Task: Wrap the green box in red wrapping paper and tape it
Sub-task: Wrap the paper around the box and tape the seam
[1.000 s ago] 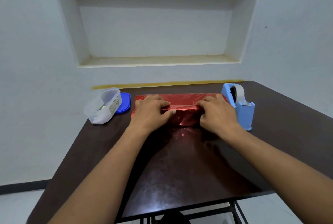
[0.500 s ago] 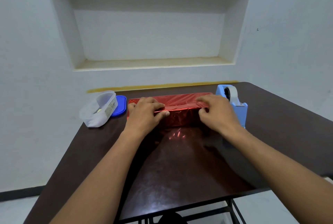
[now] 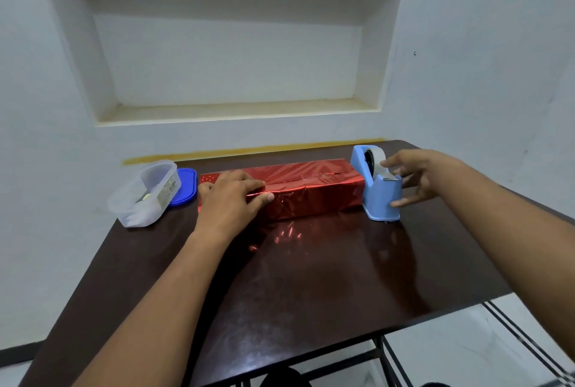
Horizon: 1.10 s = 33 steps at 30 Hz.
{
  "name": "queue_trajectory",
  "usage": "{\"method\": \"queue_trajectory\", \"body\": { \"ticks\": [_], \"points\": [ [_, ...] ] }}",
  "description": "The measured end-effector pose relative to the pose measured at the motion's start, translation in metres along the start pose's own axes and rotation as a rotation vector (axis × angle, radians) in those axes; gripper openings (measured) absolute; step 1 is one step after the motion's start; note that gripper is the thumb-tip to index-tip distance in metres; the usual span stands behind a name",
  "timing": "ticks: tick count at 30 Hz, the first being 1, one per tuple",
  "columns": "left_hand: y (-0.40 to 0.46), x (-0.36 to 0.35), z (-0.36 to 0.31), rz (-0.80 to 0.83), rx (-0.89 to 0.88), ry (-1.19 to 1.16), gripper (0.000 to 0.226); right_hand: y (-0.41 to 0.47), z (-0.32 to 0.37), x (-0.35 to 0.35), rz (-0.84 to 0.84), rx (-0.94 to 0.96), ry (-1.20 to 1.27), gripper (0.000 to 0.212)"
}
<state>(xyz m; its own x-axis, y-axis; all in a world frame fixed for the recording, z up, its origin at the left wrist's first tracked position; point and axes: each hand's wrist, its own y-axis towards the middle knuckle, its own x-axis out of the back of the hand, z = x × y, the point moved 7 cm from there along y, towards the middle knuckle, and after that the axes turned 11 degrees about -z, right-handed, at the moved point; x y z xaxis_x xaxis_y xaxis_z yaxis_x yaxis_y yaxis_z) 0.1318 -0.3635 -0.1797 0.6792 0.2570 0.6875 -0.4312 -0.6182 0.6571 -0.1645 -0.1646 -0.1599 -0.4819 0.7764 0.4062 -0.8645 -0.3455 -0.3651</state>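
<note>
White walls and a recessed wall shelf (image 3: pixel 230 109) stand behind a dark, glossy counter (image 3: pixel 311 277) pushed against them. On it, toward the far edge, lies the box, already covered in shiny red paper (image 3: pixel 311 193); no green shows, so the box itself is hidden under the wrap. A seam runs along its top, with the overlap looking slightly lifted toward the right end.

The left hand (image 3: pixel 231 196) lies flat on the left part of the parcel, fingers straight and pressing the fold down, thumb against the front edge. The right hand (image 3: pixel 417 175) is apart from the parcel, at the blue tape dispenser (image 3: pixel 378 193) just beside the parcel's right end: its upper fingers reach the tape roll while a lower finger touches the base. Whether it has pinched the tape end I cannot tell.

Risks, as I judge them: with only one hand pinning the left side, the stiff foil may spring open along the unheld right stretch. Pulling tape one-handed could drag or tip the dispenser if it is light, or nudge the parcel. A strip may also curl and stick to itself.

A clear plastic tub (image 3: pixel 146 193) and a blue lid (image 3: pixel 186 187) sit left of the parcel.
</note>
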Motion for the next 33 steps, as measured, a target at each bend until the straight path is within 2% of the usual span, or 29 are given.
{"method": "queue_trajectory", "body": {
  "ticks": [5, 12, 15, 19, 23, 26, 29, 33],
  "points": [
    [0.0, 0.001, -0.001, -0.007, 0.006, -0.004, 0.05, -0.001, 0.006, -0.011, 0.091, -0.107, 0.145, 0.024],
    [-0.001, 0.0, 0.0, -0.015, 0.006, -0.006, 0.05, 0.005, 0.008, -0.018, 0.1, -0.07, 0.463, 0.036],
    [-0.001, 0.001, 0.0, -0.019, 0.006, -0.003, 0.049, 0.0, 0.004, -0.015, 0.024, 0.049, 0.541, 0.038],
    [-0.002, 0.001, -0.001, -0.026, 0.0, 0.0, 0.048, -0.011, -0.015, -0.014, -0.105, 0.111, 0.646, 0.035],
    [-0.001, 0.002, -0.001, -0.034, -0.003, -0.008, 0.048, -0.017, -0.035, -0.015, -0.154, 0.179, 0.737, 0.02],
    [-0.001, 0.001, -0.001, -0.035, -0.002, -0.017, 0.047, -0.019, -0.049, -0.015, -0.197, 0.185, 0.803, 0.019],
    [-0.001, 0.001, 0.0, -0.033, 0.0, -0.014, 0.048, -0.017, -0.058, -0.019, -0.225, 0.189, 0.847, 0.005],
    [-0.001, 0.002, -0.001, -0.033, 0.002, -0.011, 0.048, -0.009, -0.069, -0.019, -0.278, 0.183, 0.774, 0.013]
  ]
}}
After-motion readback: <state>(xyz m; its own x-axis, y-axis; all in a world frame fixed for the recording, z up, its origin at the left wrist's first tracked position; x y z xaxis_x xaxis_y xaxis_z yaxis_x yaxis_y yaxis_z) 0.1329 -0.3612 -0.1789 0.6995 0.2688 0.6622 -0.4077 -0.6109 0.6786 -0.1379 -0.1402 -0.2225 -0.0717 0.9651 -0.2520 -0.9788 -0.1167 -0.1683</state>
